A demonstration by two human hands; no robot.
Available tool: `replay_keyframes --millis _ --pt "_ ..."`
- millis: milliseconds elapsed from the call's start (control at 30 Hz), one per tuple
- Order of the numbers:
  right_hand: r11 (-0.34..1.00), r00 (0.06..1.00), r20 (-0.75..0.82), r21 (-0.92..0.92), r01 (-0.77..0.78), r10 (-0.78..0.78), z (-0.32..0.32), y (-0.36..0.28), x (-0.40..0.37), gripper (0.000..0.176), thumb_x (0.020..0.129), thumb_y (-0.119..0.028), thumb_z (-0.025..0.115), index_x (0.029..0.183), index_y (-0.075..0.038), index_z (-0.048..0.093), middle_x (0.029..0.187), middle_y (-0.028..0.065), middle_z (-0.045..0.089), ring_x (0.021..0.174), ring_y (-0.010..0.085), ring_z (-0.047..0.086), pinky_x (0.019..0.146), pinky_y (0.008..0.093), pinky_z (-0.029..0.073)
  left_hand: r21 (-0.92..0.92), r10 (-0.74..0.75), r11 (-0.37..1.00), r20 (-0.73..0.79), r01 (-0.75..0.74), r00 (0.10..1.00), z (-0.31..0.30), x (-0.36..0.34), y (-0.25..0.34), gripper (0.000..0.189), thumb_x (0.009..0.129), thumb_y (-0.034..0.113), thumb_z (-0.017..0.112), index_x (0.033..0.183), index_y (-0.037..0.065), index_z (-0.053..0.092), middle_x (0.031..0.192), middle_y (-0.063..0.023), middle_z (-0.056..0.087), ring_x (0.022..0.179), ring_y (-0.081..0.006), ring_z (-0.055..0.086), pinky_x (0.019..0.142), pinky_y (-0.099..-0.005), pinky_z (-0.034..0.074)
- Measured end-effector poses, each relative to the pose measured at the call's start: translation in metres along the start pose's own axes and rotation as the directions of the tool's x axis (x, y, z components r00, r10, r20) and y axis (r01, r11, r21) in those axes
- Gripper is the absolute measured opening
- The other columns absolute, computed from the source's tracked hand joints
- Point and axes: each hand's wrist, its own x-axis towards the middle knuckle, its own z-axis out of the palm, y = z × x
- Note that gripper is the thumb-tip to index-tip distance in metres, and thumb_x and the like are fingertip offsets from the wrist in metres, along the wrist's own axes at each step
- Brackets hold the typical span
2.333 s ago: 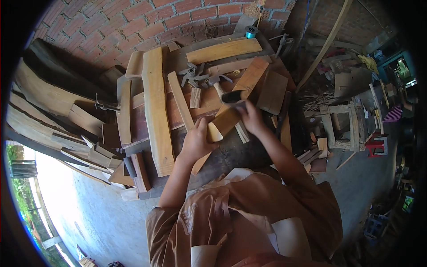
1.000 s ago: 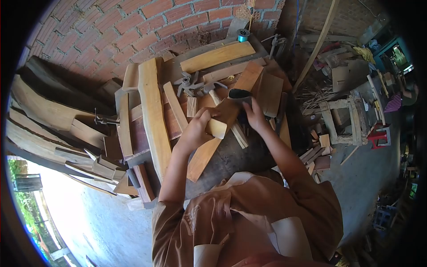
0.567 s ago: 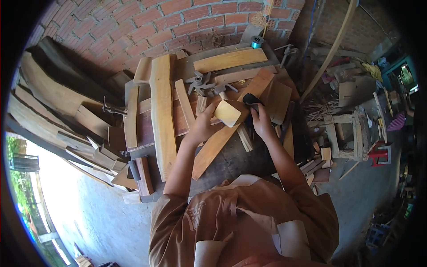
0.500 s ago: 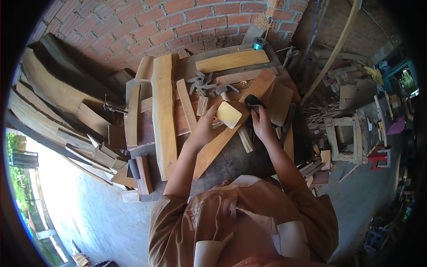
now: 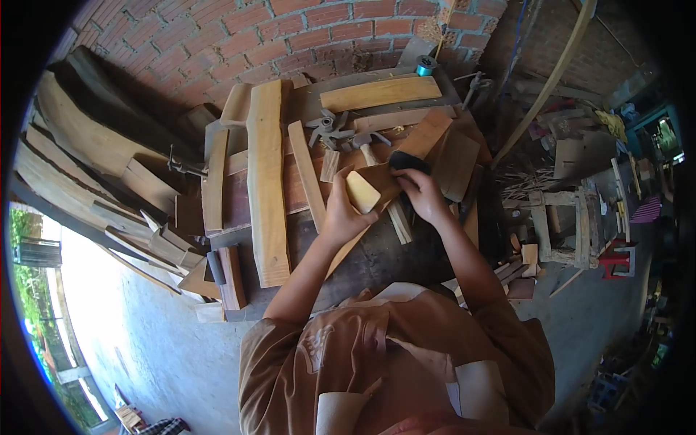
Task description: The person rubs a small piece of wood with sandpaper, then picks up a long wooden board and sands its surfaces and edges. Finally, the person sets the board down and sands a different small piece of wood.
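Nearest to us is the brown shirt (image 5: 290,384) of the wearer, whose forearms reach over the counter (image 5: 384,262). The left hand (image 5: 344,212) grips a wooden block (image 5: 363,191), its fingers clamped around the sides and its pale end face turned toward us; we observe that the block is held above the counter, roughly midway across it. At the block's far end, the right hand (image 5: 423,194) has its fingers closed on a dark pad (image 5: 409,162), which lies against or just beside the wood; we cannot tell which. Beneath the hands we note a diagonal plank (image 5: 429,132), partly hidden, and, just below the block, some thin slats (image 5: 399,223). To the left lie a narrow strip (image 5: 307,176), a small block (image 5: 330,166) and a broad board with a wavy edge (image 5: 267,181). Beyond the held block we find a hammer (image 5: 370,139), its head resting near a star-shaped metal part (image 5: 328,127). Farther back, a pale board (image 5: 380,93) lies crosswise, with a spool (image 5: 425,66) of blue-green line just beyond its right end. Behind the counter we see a brick wall (image 5: 312,36).
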Motion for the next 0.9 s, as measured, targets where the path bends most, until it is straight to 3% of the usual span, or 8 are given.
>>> replay_keyframes --millis 233,300,367,500,567,633,700,900 --pt "0.941 0.949 0.203 0.288 0.178 -0.241 0.012 -0.036 -0.026 0.016 0.086 -0.004 0.046 0.098 -0.001 0.056 0.098 0.0087 0.062 0.090 0.0131 0.058 0.078 0.0258 0.044 0.092 -0.053 0.995 0.147 0.040 0.988 -0.022 -0.003 -0.007 0.059 0.051 0.009 0.073 0.096 0.001 0.036 0.086 -0.0167 0.052 0.079 -0.0254 0.055 0.067 -0.0340 0.045" --pt "0.997 0.997 -0.030 -0.029 0.065 -0.066 0.010 0.008 -0.019 0.015 0.087 -0.005 0.045 0.097 -0.001 0.056 0.096 0.0091 0.062 0.089 0.0140 0.058 0.077 0.0260 0.044 0.066 -0.065 0.996 0.106 0.058 0.992 -0.020 -0.007 -0.006 0.058 0.051 0.009 0.073 0.094 0.000 0.035 0.084 -0.0168 0.051 0.077 -0.0265 0.054 0.067 -0.0339 0.045" --pt "0.994 0.981 -0.160 0.017 0.111 -0.107 0.002 0.045 0.000 0.017 0.086 -0.009 0.047 0.099 -0.004 0.056 0.091 0.0105 0.063 0.083 0.0183 0.060 0.074 0.0262 0.045 0.044 -0.109 0.993 0.104 0.105 0.989 -0.017 -0.007 -0.001 0.058 0.050 0.009 0.073 0.094 0.000 0.035 0.085 -0.0177 0.051 0.078 -0.0277 0.054 0.068 -0.0346 0.045" --pt "0.999 1.000 -0.020 -0.041 0.017 -0.018 0.017 -0.024 -0.017 0.018 0.084 -0.007 0.049 0.101 -0.005 0.056 0.093 0.0124 0.062 0.085 0.0186 0.061 0.072 0.0275 0.046 0.068 -0.133 0.990 0.107 0.126 0.985 -0.016 0.004 -0.001 0.062 0.049 0.010 0.075 0.096 0.000 0.036 0.089 -0.0184 0.049 0.083 -0.0291 0.052 0.072 -0.0354 0.044" --pt "0.920 0.940 -0.055 0.194 0.342 -0.338 0.028 -0.042 -0.024 0.017 0.083 -0.005 0.050 0.100 -0.005 0.056 0.092 0.0127 0.062 0.082 0.0166 0.061 0.070 0.0278 0.045 0.134 -0.034 0.991 0.174 0.010 0.984 -0.020 0.003 -0.004 0.061 0.054 0.006 0.072 0.102 0.000 0.035 0.088 -0.0124 0.052 0.081 -0.0175 0.052 0.070 -0.0301 0.045" --pt "1.000 0.999 0.047 0.024 0.002 -0.003 0.013 -0.024 -0.027 0.015 0.084 -0.003 0.047 0.097 -0.004 0.055 0.093 0.0136 0.061 0.088 0.0168 0.060 0.076 0.0277 0.044 0.170 0.022 0.984 0.221 -0.061 0.975 -0.024 0.001 -0.006 0.062 0.056 0.008 0.073 0.103 0.000 0.034 0.088 -0.0131 0.053 0.081 -0.0177 0.053 0.069 -0.0306 0.045" --pt "0.994 0.984 -0.143 0.004 0.107 -0.105 0.010 0.020 -0.012 0.015 0.085 -0.004 0.047 0.097 -0.004 0.055 0.092 0.0131 0.061 0.087 0.0186 0.060 0.075 0.0273 0.044 0.121 -0.087 0.991 0.198 0.064 0.976 -0.023 0.000 -0.003 0.066 0.051 0.011 0.074 0.103 -0.002 0.035 0.093 -0.0209 0.049 0.087 -0.0321 0.052 0.076 -0.0367 0.043" --pt "0.994 0.997 -0.073 0.095 0.047 -0.040 0.024 -0.046 -0.023 0.015 0.085 -0.004 0.047 0.098 -0.004 0.054 0.098 0.0133 0.060 0.093 0.0194 0.058 0.078 0.0290 0.044 0.093 -0.084 0.993 0.180 0.068 0.980 -0.019 0.007 0.005 0.066 0.051 0.010 0.073 0.104 -0.002 0.036 0.094 -0.0214 0.049 0.088 -0.0337 0.051 0.075 -0.0371 0.043"
